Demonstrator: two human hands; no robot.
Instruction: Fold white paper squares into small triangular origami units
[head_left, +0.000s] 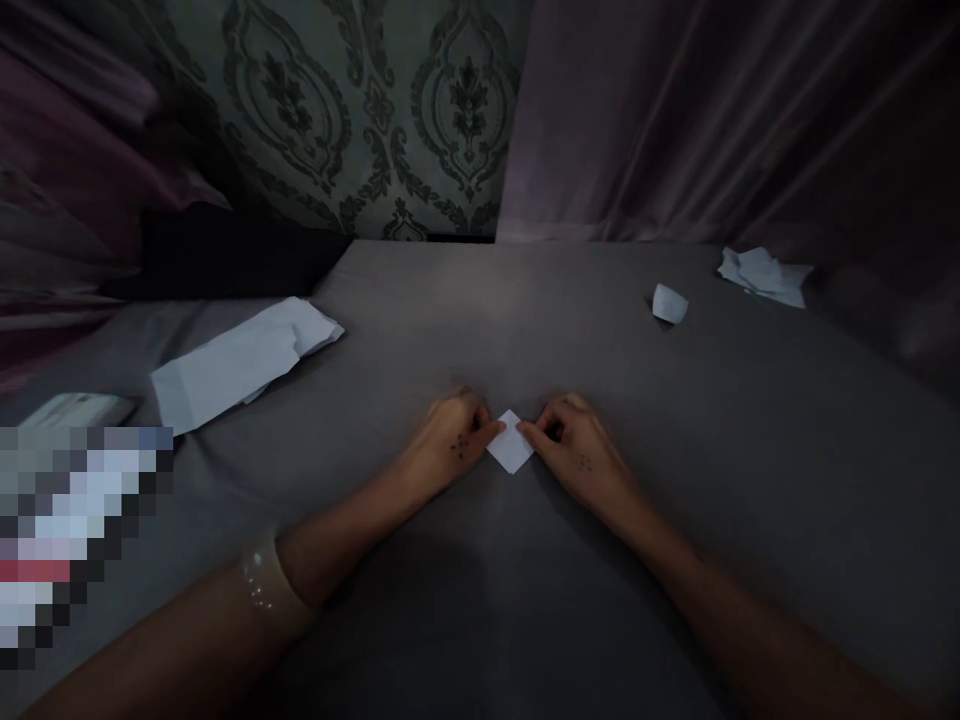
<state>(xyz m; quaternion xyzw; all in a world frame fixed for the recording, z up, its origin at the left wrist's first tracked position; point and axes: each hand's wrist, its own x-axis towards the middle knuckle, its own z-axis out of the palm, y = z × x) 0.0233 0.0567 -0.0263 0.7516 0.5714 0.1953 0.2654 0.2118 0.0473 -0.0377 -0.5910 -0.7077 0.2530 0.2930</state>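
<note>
Bare forearms (pixel 750 600) converge on a small white paper diamond (pixel 513 455)

Both forearms come in from the diamond's near side, the left one wearing a wide, pale wristband with shiny dots (pixel 274 590). The left hand (pixel 455 432) is drawn narrow and pinches the diamond's left side, its thumb tip on the upper face; the right hand (pixel 585 448) pinches the right side likewise, with a slim gap between the two thumb tips. The other fingers curl, partly hidden.

Smooth grey cloth covering the surface (pixel 480 330) spreads around the diamond and both hands. Beyond the diamond it runs to a straight far edge, below a dark green damask-patterned wall (pixel 375 110) and a purple, sheeny curtain (pixel 592 130). Left of the diamond, well apart, lies a long, overlapping pile of white paper (pixel 232 362); farther beyond it, a flat black cloth (pixel 225 255). Beyond and right of the diamond sits a small, boxy white paper piece (pixel 670 304), and farther out, near the surface's sloping right edge, a crumpled white paper (pixel 765 277).
</note>
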